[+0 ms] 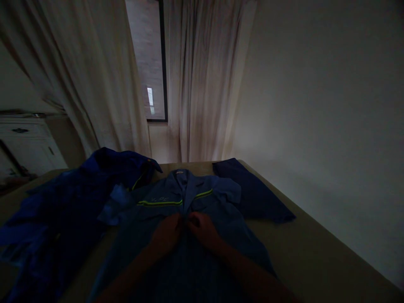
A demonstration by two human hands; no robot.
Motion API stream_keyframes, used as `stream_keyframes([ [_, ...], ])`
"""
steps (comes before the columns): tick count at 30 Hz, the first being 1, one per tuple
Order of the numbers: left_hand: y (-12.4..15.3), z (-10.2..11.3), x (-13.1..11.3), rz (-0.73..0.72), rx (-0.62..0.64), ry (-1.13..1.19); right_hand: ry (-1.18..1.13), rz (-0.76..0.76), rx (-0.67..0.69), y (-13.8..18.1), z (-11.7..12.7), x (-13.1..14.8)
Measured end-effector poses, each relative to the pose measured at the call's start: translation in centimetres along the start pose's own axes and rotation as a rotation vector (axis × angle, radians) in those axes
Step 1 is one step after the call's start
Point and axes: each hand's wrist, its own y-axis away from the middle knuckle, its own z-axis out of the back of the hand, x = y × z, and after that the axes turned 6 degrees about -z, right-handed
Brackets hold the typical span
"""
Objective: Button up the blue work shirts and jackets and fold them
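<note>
A blue short-sleeved work shirt point(221, 210) lies face up, collar away from me, with a yellow-green stripe across its chest. Both hands meet at its front opening, just below the stripe. My left hand point(168, 229) is closed, fingers pinching the left front edge of the shirt. My right hand point(202, 227) is closed on the other edge, thumb and fingertips pressed together close to the left hand's. Any button between the fingertips is too dark and small to make out.
A heap of darker blue clothing point(72, 202) lies to the left. Folded navy cloth point(252, 191) is partly beneath the shirt's right sleeve. The bed-like surface point(303, 248) borders a white wall point(322, 126) on the right. Curtains point(208, 84) and a white cabinet point(28, 143) stand beyond.
</note>
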Motion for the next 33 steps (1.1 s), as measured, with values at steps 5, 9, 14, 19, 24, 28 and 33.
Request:
stream_keyframes([
  [5,0.7,-2.1,-0.5,0.028,-0.152,0.088,0.089,0.006,-0.004,0.3,-0.3,0.2],
  [9,1.0,-2.3,-0.5,-0.004,-0.212,0.194,0.166,-0.023,-0.067,0.5,-0.5,0.3],
  [14,1.4,-1.9,-0.6,-0.061,-0.225,0.198,0.236,-0.018,-0.052,1.1,-0.7,0.4],
  [19,1.6,-2.4,-0.4,-0.081,-0.218,0.145,0.214,-0.051,-0.007,1.3,-0.6,0.9],
  [24,1.7,-3.2,0.1,-0.023,-0.157,0.078,0.222,-0.1,0.026,1.7,-0.8,0.7],
  [28,1.9,-4.1,0.6,0.017,-0.088,0.028,0.26,-0.136,0.058,2.1,-1.1,0.2],
  [33,2.3,-4.6,0.6,-0.002,-0.074,-0.012,0.281,-0.109,0.087,2.5,-1.3,-0.5],
])
